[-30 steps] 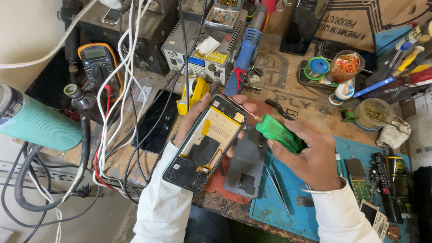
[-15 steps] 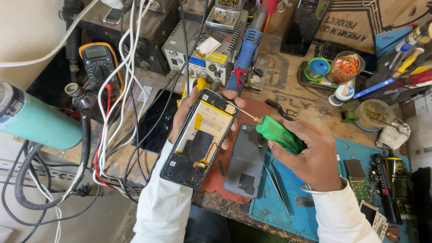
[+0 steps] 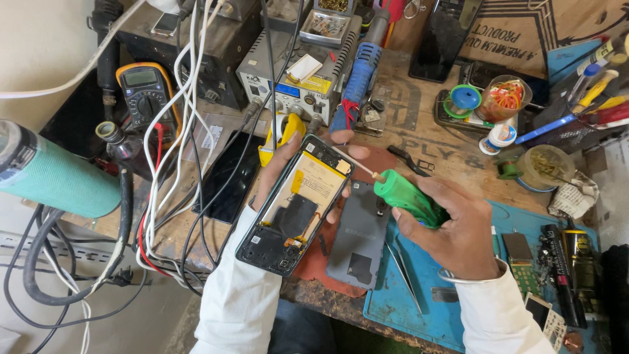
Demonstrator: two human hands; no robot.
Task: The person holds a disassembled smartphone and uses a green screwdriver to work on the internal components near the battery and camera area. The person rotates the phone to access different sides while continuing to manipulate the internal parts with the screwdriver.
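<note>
Cluttered with cables and tools, the worn wooden workbench (image 3: 426, 147) carries a yellow-cased multimeter (image 3: 145, 92) at far left. Nearer centre, the left hand (image 3: 288, 164) cradles an opened black smartphone with a yellow battery (image 3: 298, 203), tilted above a grey back cover (image 3: 360, 236). Rightward, the right hand (image 3: 458, 229) grips a green-handled screwdriver (image 3: 406, 196), tip at the phone's top edge.

Single head view, looking steeply down, close over cluttered workbench (image 3: 419, 141).

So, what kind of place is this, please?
Most likely a phone repair bench: an opened smartphone in the left hand, a green-handled screwdriver in the right hand, and a digital multimeter.
</note>
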